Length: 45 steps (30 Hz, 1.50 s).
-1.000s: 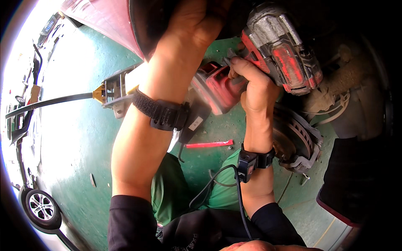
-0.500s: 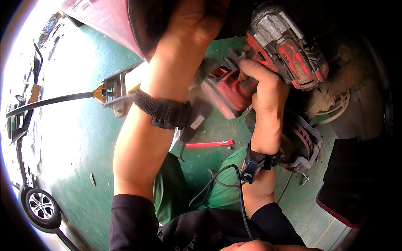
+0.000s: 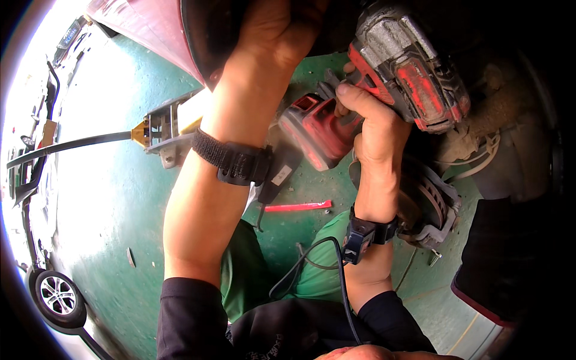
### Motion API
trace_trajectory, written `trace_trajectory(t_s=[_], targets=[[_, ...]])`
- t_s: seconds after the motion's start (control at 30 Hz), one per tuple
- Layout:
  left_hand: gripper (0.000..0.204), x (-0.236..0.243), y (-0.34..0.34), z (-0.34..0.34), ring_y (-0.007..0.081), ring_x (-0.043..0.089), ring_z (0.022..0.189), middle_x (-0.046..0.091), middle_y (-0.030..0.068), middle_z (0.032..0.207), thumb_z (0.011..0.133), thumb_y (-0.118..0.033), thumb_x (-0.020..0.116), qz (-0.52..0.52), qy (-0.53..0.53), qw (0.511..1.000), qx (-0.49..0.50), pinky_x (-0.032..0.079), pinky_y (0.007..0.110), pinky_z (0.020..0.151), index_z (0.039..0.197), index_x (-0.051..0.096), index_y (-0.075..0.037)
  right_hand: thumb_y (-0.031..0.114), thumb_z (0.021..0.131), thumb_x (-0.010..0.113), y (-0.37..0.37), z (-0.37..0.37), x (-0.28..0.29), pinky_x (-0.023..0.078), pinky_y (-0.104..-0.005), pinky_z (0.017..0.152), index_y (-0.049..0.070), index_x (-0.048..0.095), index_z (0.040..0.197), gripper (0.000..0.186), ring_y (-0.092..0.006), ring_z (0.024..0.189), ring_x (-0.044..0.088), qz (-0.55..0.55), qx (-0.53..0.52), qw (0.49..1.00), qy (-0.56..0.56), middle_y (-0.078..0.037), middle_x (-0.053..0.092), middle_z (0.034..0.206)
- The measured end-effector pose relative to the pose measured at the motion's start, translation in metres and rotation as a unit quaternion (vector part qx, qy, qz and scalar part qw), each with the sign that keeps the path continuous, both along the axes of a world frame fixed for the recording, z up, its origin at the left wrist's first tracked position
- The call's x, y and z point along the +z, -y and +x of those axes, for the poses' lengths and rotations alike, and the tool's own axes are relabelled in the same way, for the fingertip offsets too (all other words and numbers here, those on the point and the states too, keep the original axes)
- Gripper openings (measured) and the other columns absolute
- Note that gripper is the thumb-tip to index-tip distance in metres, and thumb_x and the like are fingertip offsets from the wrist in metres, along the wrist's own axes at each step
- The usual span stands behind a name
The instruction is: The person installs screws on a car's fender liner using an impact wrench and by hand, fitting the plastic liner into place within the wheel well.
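In my right hand (image 3: 381,129) is a worn red and black cordless impact wrench (image 3: 423,90), its handle wrapped by my fingers. The tool's silver metal front housing points up toward the dark area, and its battery base juts out to the left. My left hand (image 3: 282,36) reaches up beside a pink-red vehicle panel (image 3: 150,30) into deep shadow, so its fingers and anything they touch are hidden. Below the right wrist, a brake disc with its caliper (image 3: 429,207) rests low near the floor.
A floor jack (image 3: 168,132) with a long black handle (image 3: 78,144) stands to the left. On the green floor lie a red strip (image 3: 297,207) and a dark box-like device (image 3: 282,174). A car wheel (image 3: 58,294) shows far left. Dark fabric (image 3: 498,258) hangs at right.
The impact wrench has tilted slightly, its battery end moving left and up with my right hand. My left arm has barely moved.
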<state>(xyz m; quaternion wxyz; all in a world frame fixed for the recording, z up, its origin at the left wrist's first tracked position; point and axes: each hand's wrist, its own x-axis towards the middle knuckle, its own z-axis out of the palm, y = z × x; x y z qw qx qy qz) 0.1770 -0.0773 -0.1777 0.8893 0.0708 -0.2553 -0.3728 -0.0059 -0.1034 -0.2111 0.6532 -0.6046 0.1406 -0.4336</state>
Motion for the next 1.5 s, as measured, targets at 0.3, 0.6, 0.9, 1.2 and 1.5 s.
trace_trajectory(t_s=[0.3,0.6,0.9,1.2,1.5], targets=[[0.022,-0.001,0.000,0.000,0.0217,0.066,0.106,0.069,0.0097,0.109,0.098,-0.013,0.063,-0.029,0.026,0.999,-0.009,0.053,0.038,0.098,0.118,0.062,-0.006,-0.005,0.074,0.067,-0.004,0.001,0.001,0.047,-0.0336,0.060,-0.004,0.063,0.103,0.029,-0.0204,0.061,0.056,0.030,0.009,0.999,0.011,-0.009,0.060,0.075],[0.017,0.005,0.003,-0.003,0.0193,0.066,0.100,0.069,0.0075,0.104,0.099,-0.016,0.063,0.004,-0.010,1.000,-0.010,0.055,0.037,0.093,0.113,0.063,-0.007,-0.004,0.076,0.066,-0.006,0.005,-0.004,0.047,-0.0336,0.062,-0.003,0.062,0.104,0.028,-0.0201,0.062,0.056,0.056,0.029,0.998,0.005,-0.009,0.060,0.076],[0.017,0.004,-0.003,-0.003,0.0187,0.066,0.089,0.070,0.0056,0.098,0.097,-0.020,0.064,0.034,0.023,0.996,-0.076,0.056,0.032,0.081,0.107,0.066,-0.006,-0.005,0.073,0.066,-0.015,0.010,-0.009,0.047,-0.0327,0.061,-0.004,0.063,0.102,0.029,-0.0197,0.062,0.057,0.039,0.032,0.999,-0.012,-0.008,0.060,0.074],[0.017,-0.061,-0.075,-0.024,0.0210,0.062,0.084,0.065,0.0102,0.097,0.093,-0.009,0.056,0.183,-0.046,0.980,-0.061,0.054,0.033,0.079,0.108,0.062,-0.003,-0.001,0.076,0.067,-0.013,0.005,-0.011,0.046,-0.0325,0.060,-0.004,0.063,0.103,0.027,-0.0192,0.061,0.055,0.110,0.047,0.992,0.035,-0.008,0.059,0.073],[0.021,-0.083,-0.113,-0.072,0.0191,0.051,0.079,0.054,0.0070,0.083,0.092,-0.025,0.044,0.271,0.135,0.940,0.155,0.039,0.032,0.073,0.088,0.054,-0.006,-0.004,0.077,0.067,-0.021,0.017,-0.013,0.047,-0.0302,0.060,-0.005,0.064,0.101,0.025,-0.0169,0.061,0.057,0.054,0.022,0.998,0.031,-0.007,0.061,0.072]])
